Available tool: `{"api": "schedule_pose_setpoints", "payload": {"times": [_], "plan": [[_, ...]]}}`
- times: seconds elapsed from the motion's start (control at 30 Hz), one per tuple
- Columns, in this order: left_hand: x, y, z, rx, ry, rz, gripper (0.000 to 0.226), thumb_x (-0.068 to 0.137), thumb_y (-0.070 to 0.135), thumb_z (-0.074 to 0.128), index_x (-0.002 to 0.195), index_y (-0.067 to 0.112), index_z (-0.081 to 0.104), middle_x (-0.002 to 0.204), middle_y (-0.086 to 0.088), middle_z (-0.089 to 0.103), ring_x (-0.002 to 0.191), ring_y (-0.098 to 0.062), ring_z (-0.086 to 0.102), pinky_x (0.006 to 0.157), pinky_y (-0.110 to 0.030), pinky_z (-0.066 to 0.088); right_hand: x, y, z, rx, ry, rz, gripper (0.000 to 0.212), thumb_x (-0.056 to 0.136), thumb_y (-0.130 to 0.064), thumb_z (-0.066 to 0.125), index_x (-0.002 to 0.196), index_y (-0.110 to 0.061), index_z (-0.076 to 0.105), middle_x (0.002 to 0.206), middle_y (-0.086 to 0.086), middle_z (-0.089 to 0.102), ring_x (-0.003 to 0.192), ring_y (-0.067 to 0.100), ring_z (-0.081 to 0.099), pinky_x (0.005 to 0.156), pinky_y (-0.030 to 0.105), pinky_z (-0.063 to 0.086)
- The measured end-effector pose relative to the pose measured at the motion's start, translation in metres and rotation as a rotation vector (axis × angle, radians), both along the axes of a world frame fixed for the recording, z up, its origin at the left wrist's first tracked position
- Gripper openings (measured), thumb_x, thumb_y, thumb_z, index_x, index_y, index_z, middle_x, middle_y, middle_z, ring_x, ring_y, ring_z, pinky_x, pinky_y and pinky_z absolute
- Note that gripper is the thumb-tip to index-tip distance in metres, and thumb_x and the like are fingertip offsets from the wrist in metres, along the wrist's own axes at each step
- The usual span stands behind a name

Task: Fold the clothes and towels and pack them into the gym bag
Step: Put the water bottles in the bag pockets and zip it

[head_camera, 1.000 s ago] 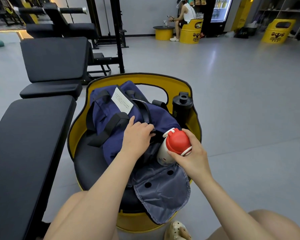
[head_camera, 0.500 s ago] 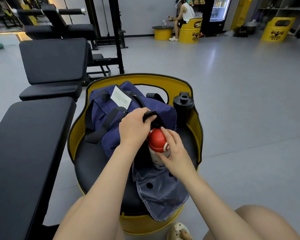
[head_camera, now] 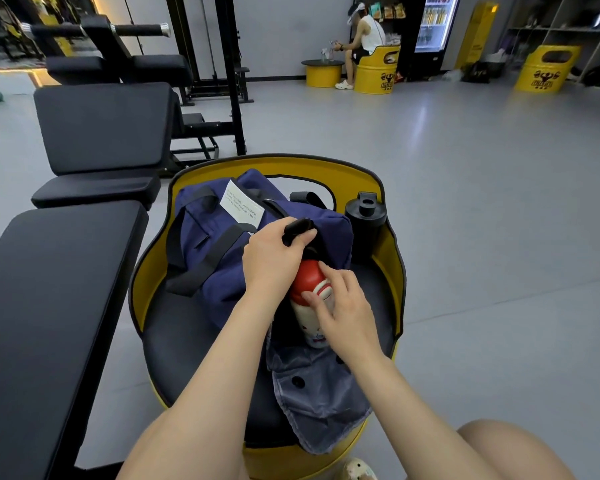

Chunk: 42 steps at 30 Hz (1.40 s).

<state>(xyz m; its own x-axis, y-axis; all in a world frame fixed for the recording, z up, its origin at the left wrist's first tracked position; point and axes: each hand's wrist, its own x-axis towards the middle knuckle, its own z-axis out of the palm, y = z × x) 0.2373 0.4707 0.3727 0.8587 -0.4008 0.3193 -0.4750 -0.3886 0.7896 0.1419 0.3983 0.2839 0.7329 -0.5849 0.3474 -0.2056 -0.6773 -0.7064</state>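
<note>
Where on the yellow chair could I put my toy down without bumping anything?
The black seat cushion is bare to the left of the navy gym bag, toward the yellow rim. The right side is crowded: both hands, the red-capped bottle, the black shaker bottle and the grey flap.

Black shaker bottle (head_camera: 365,216) stands on yellow barrel seat (head_camera: 394,258) beside black bench (head_camera: 49,289)

Even, moderately bright indoor light, apparently from overhead. Pale streaks of glare on the grey floor (head_camera: 430,140) beyond the yellow drum seat (head_camera: 392,251). Soft, weak shadows under that seat. Bright glow from the drinks fridge (head_camera: 433,22), far behind it. Wide-angle bowing toward the frame edges; bench (head_camera: 59,306) left of seat stretched. Slight softness throughout.
</note>
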Motion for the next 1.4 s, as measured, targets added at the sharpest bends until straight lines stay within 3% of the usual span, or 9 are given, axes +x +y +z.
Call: {"api": "schedule_pose_setpoints", "payload": {"times": [0.13,0.33,0.47,0.63,0.9,1.13,1.2,1.3,1.4], "plan": [[-0.003,-0.002,0.0,-0.012,0.01,-0.015,0.02,0.087,0.035,0.065,0.101,0.021,0.07,0.097,0.004,0.069,0.093,-0.015,0.059,0.079,-0.026,0.041,0.009,-0.004,0.008,0.209,0.005,-0.127,0.058,0.073,-0.055,0.072,0.117,-0.03,0.044,0.115,-0.016,0.047,0.108,0.008,0.052,0.082,0.036,0.048],[-0.006,-0.001,0.002,-0.042,0.036,-0.036,0.022,0.086,0.034,0.067,0.102,0.021,0.07,0.089,0.008,0.064,0.088,-0.009,0.054,0.078,-0.024,0.039,0.025,-0.019,0.011,0.253,-0.01,-0.269,0.1,0.062,-0.059,0.078,0.139,-0.016,0.03,0.137,0.0,0.032,0.126,0.018,0.036,0.09,0.032,0.044],[-0.006,-0.001,-0.001,-0.067,0.092,-0.086,0.015,0.085,0.033,0.068,0.095,0.022,0.069,0.083,0.009,0.061,0.085,-0.01,0.055,0.074,-0.024,0.039,0.037,-0.027,0.006,0.429,-0.011,-0.244,0.112,0.066,-0.061,0.075,0.15,-0.029,0.009,0.15,0.0,0.026,0.131,0.023,0.039,0.095,0.048,0.048],[-0.003,-0.001,-0.008,-0.133,0.161,-0.163,0.007,0.083,0.032,0.07,0.081,0.029,0.064,0.074,0.008,0.063,0.08,-0.015,0.059,0.077,-0.036,0.048,0.043,-0.03,0.004,0.449,-0.035,-0.228,0.087,0.067,-0.055,0.07,0.139,-0.03,0.029,0.132,-0.001,0.041,0.113,0.025,0.053,0.083,0.051,0.053],[-0.004,0.006,-0.014,0.072,0.081,-0.144,0.028,0.089,0.04,0.061,0.11,0.021,0.064,0.098,0.003,0.065,0.097,-0.017,0.059,0.084,-0.033,0.047,0.032,-0.032,-0.005,0.52,-0.097,-0.001,0.062,0.067,-0.053,0.078,0.118,-0.03,0.051,0.122,0.0,0.054,0.111,0.016,0.054,0.088,0.049,0.053],[0.0,0.015,-0.029,0.435,-0.217,-0.161,0.039,0.083,0.039,0.068,0.113,0.017,0.056,0.108,-0.001,0.057,0.103,-0.022,0.054,0.076,-0.032,0.042,0.015,-0.042,-0.005,0.547,-0.051,0.119,0.04,0.082,-0.024,0.074,0.115,-0.026,0.051,0.12,-0.003,0.055,0.111,0.009,0.047,0.059,0.005,0.045],[-0.001,0.015,-0.025,0.438,-0.241,-0.115,0.024,0.088,0.029,0.063,0.104,0.013,0.057,0.105,-0.005,0.06,0.102,-0.026,0.056,0.074,-0.031,0.038,0.016,-0.045,-0.005,0.548,-0.074,0.092,0.038,0.079,-0.022,0.076,0.111,-0.025,0.054,0.114,-0.007,0.058,0.111,0.011,0.049,0.066,0.007,0.046],[-0.006,0.016,-0.019,0.385,-0.249,-0.096,0.012,0.088,0.02,0.06,0.091,0.009,0.056,0.098,-0.01,0.061,0.097,-0.032,0.055,0.071,-0.033,0.033,0.018,-0.045,-0.008,0.512,-0.075,0.045,0.041,0.073,-0.03,0.08,0.105,-0.021,0.057,0.11,-0.006,0.064,0.11,0.014,0.056,0.088,0.032,0.051],[-0.006,0.016,-0.017,0.293,-0.232,-0.079,0.014,0.083,0.015,0.061,0.093,0.004,0.063,0.094,-0.012,0.063,0.093,-0.034,0.056,0.075,-0.038,0.039,0.017,-0.043,-0.006,0.492,-0.07,0.081,0.041,0.076,-0.031,0.078,0.107,-0.019,0.054,0.111,-0.006,0.062,0.105,0.009,0.054,0.086,0.028,0.048]]}}
